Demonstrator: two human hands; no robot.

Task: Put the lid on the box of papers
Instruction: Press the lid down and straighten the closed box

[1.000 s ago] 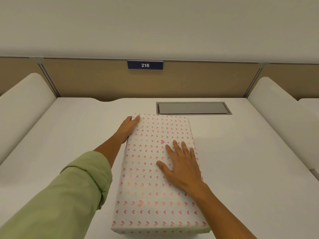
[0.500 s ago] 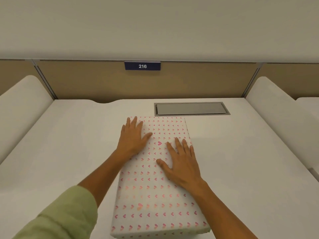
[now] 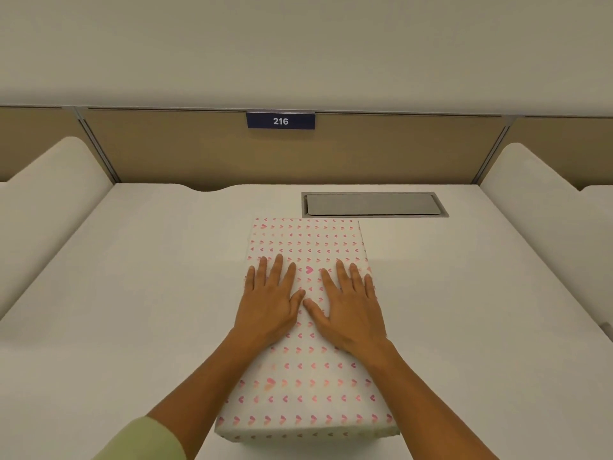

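A long white lid printed with small pink hearts covers the box in the middle of the white desk; the box beneath and its papers are hidden. My left hand lies flat, palm down, on the lid's left half. My right hand lies flat beside it on the right half, thumbs almost touching. Both hands have their fingers spread and grip nothing.
A grey metal cable hatch is set in the desk just behind the lid's far right corner. A tan partition with a blue "216" sign closes the back. White rounded dividers stand at the left and right.
My left hand has come back from the lid's far left corner to lie flat on top beside my right hand. The right hand has stayed flat on the lid.
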